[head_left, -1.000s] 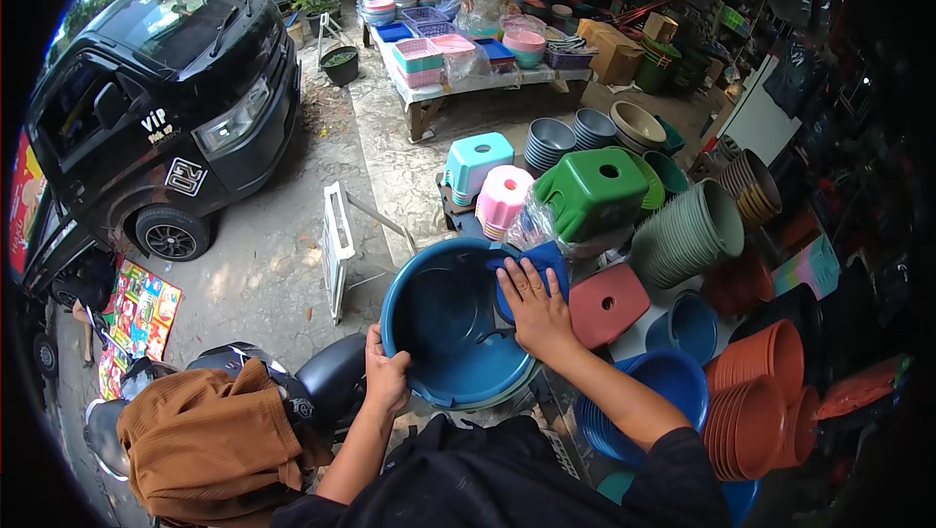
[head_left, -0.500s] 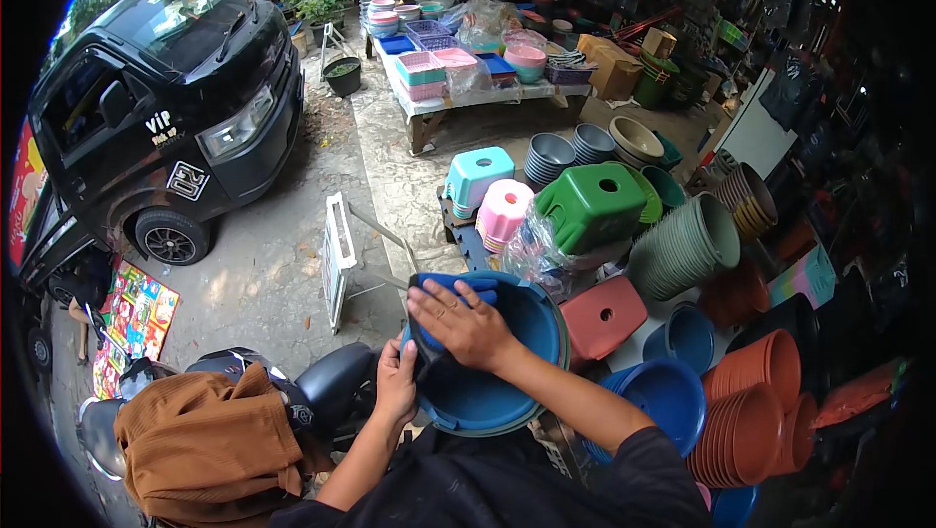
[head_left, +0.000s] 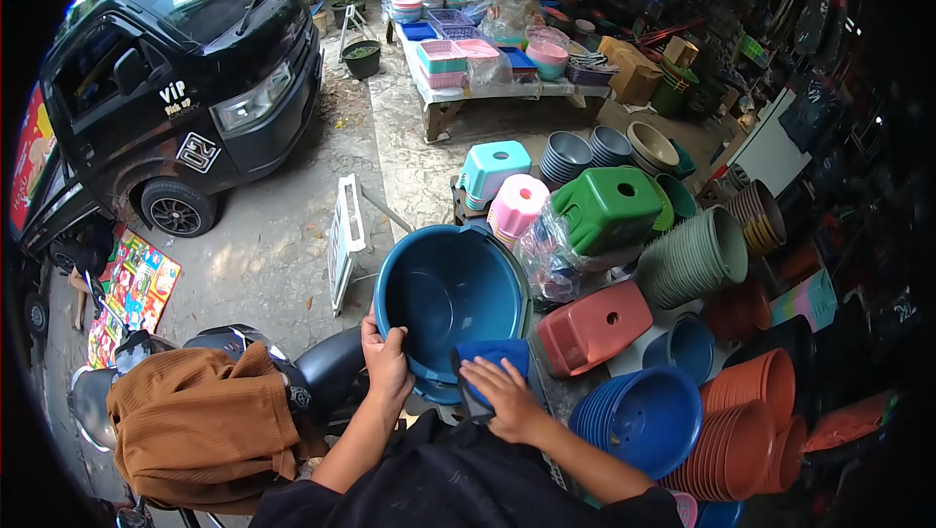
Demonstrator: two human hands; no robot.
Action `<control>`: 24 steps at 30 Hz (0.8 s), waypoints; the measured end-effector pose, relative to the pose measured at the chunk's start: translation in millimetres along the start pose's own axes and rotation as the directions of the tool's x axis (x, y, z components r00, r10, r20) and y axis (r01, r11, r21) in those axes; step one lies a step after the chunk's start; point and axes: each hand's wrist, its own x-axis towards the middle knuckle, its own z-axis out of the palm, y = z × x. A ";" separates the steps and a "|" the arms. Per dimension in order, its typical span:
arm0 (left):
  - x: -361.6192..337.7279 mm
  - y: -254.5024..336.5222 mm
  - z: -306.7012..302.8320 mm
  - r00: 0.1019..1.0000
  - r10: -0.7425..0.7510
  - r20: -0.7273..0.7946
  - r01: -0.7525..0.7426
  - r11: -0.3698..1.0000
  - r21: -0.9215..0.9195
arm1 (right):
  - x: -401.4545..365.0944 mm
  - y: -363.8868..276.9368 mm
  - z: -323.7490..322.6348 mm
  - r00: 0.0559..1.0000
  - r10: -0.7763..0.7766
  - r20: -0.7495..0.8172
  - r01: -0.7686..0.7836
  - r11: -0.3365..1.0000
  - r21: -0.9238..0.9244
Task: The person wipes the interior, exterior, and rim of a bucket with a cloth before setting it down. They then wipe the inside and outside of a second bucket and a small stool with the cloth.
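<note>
Blue round plastic basin (head_left: 448,284), before the person's torso, mouth facing up toward the camera. The left hand (head_left: 388,364) pinches its near-left rim between upright thumb and curled fingers, a hold that appears to steady the vessel. The right hand (head_left: 502,396) lies flat, fingers extended and slightly parted, on a folded blue cloth with a dark grey face (head_left: 507,350) at the near-right rim; its thumb is hidden. The flat palm probably spreads pressure along the edge. Just beside the basin's right rim stands a dull-red rectangular plastic stool (head_left: 595,328); nearer the right forearm is a nested stack of deep-blue plastic pots (head_left: 639,421). Compared with half a second earlier, the cloth and right hand have shifted from the left rim, beside the left hand, to the near-right rim, uncovering the basin's left interior.
</note>
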 end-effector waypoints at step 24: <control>-35.9 8.8 24.2 0.405 -0.612 0.679 -0.845 0.032 0.534 | -17.9 40.4 -29.2 0.993 -0.092 -0.077 0.075 0.975 -0.208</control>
